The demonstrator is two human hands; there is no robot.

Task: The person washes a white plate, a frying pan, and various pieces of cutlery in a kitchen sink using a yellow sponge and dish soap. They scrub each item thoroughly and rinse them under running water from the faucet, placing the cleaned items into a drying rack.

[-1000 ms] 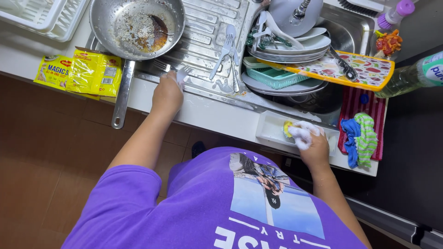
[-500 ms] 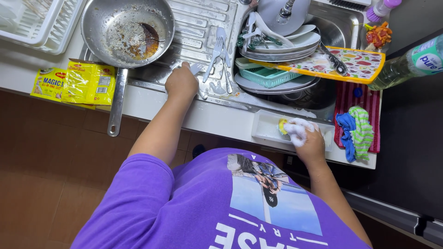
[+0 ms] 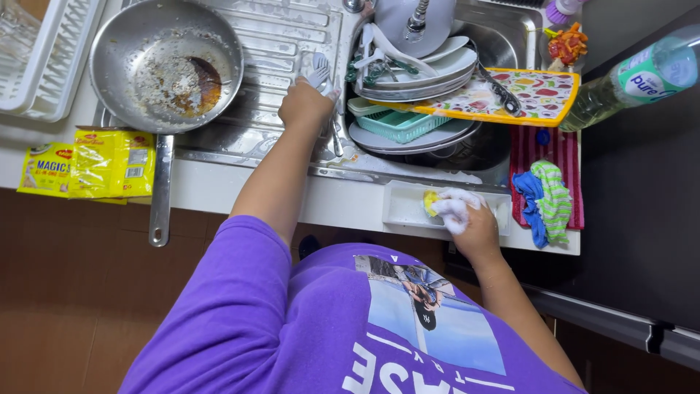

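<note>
1. My left hand (image 3: 305, 103) has moved right along the drainboard (image 3: 270, 44), now closed on white utensils (image 3: 319, 71).
2. Dirty frying pan (image 3: 166, 64) at the far left; yellow packets (image 3: 91, 162) below it.
3. Sink (image 3: 503, 36): stacked plates (image 3: 408, 80), cutting board (image 3: 510, 93) across them.
4. My right hand (image 3: 474, 222) still grips a soapy sponge (image 3: 446, 206) in the white tray (image 3: 401, 208).

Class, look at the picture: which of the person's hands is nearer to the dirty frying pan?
Left. The left hand is on cutlery on the drainboard, just right of the pan; the right hand holds a soapy sponge farther right.
</note>
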